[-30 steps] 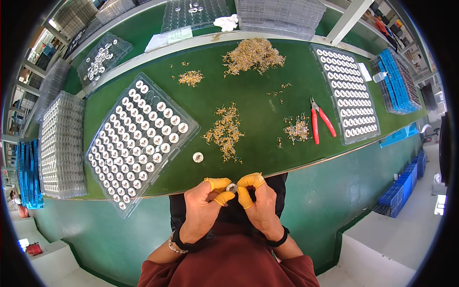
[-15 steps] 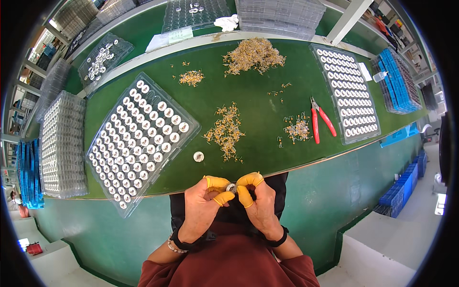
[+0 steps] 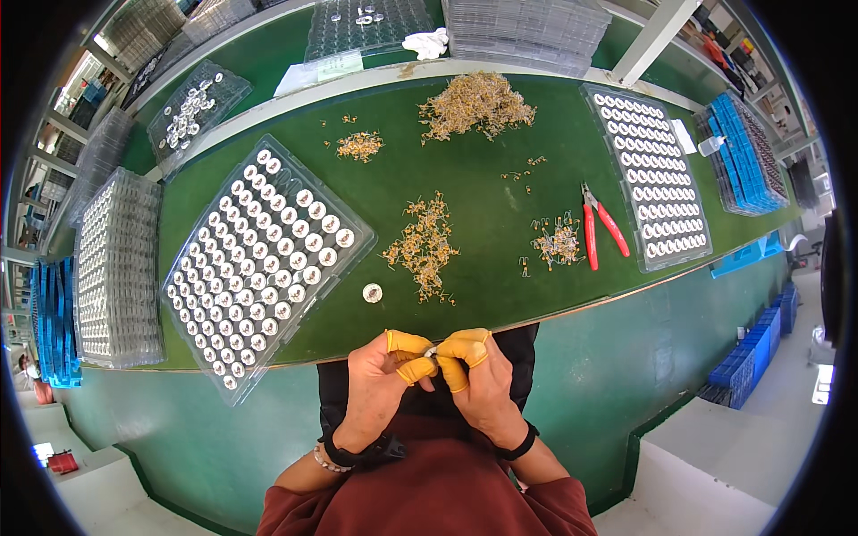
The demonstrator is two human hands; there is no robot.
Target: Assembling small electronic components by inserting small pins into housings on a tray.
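Observation:
Just past the table's near edge, my left hand (image 3: 377,389) and my right hand (image 3: 487,389) meet with yellow finger covers on thumbs and forefingers. Pinched between both sets of fingertips is a small round disc part (image 3: 431,352), mostly covered by the fingers. Whether anything else is held with it I cannot tell. A white disc with a dark centre (image 3: 373,293) lies on the green table ahead of my left hand. Farther left, a clear plastic tray (image 3: 356,220) carries rows of similar discs. Small yellow-orange leaded components (image 3: 424,250) are heaped in front of my hands.
Red-handled cutting pliers (image 3: 591,234) lie at right beside a small component pile (image 3: 558,241). Beyond them is another filled tray (image 3: 626,161). A big component heap (image 3: 476,103) sits at the back. Stacked trays (image 3: 118,277) stand at the far left, blue trays (image 3: 737,152) at the far right.
My right fingers have closed in farther over the disc part and shifted slightly left. The disc part is turned and less of it shows. Things on the table have stayed in place.

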